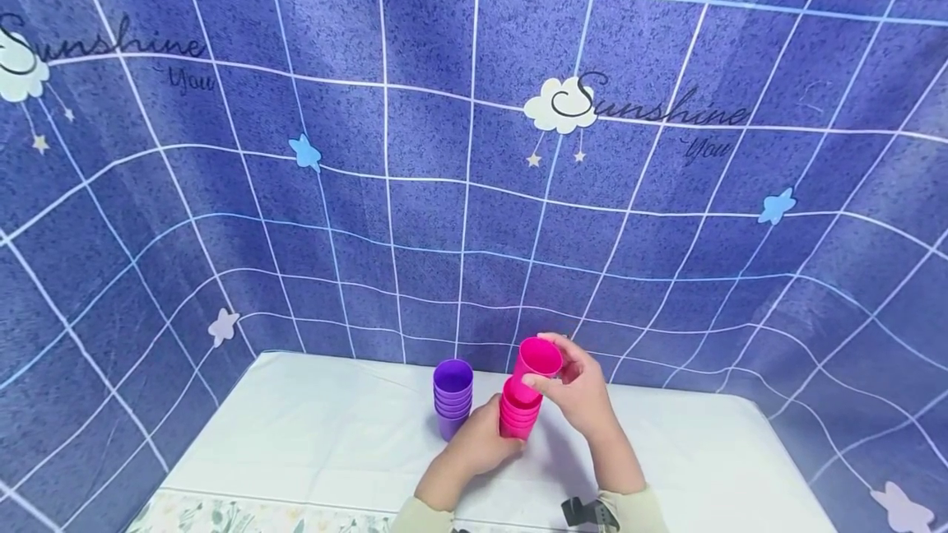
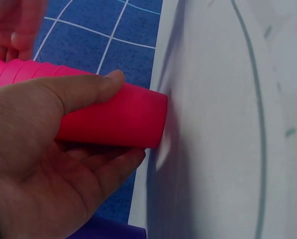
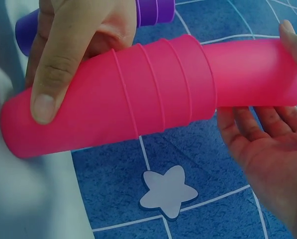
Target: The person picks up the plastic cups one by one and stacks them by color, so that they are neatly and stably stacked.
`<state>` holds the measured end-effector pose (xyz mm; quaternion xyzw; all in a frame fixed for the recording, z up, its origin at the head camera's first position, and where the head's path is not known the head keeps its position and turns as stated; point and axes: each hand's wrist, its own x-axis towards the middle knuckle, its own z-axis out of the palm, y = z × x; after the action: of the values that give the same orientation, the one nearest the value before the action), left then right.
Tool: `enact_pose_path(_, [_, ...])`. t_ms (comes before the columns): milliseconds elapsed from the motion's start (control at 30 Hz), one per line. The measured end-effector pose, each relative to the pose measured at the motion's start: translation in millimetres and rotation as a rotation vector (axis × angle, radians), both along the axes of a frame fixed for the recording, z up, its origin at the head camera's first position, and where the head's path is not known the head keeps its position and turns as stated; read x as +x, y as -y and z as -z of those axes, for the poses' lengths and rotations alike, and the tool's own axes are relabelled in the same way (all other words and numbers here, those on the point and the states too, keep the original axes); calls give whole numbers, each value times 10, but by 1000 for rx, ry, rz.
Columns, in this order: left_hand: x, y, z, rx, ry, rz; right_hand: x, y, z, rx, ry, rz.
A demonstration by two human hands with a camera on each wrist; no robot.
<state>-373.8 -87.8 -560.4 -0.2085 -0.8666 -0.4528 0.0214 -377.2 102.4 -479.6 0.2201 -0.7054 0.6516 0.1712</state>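
Note:
A stack of pink cups [image 1: 519, 416] stands upright on the white-covered table, and my left hand [image 1: 480, 439] grips its lower part, thumb and fingers on opposite sides [image 2: 113, 119]. Above it, my right hand [image 1: 583, 391] holds one more pink cup [image 1: 529, 381] between thumb and fingers. That cup leans slightly, and its lower end sits inside the mouth of the stack, as the right wrist view shows [image 3: 252, 72]. Just left of my left hand is a stack of purple cups [image 1: 453, 393], mouths up, its bottom partly hidden behind the hand.
White cloth covers the table [image 1: 333, 418], with a leaf-patterned strip [image 1: 244, 514] along the front edge. Behind and on both sides hangs a blue curtain [image 1: 429, 212] with a grid, stars and clouds, meeting the table's back edge close behind the cups.

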Motion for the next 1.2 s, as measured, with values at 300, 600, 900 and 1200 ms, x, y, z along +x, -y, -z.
enact_pose_path(300, [0,-25,-7,1,-8,5,-22,-44,35,90,-22,-61])
enact_pose_path(600, [-2,-4,26,5,-8,-10,-63,-24,110,153,17,-88])
enact_pose_path(900, [25,-6,-17,7,-8,-43,-60,6,112,181,48,-86])
enact_pose_path(1200, [40,-104,-13,32,-8,-138,-85,1,140,275,71,-75])
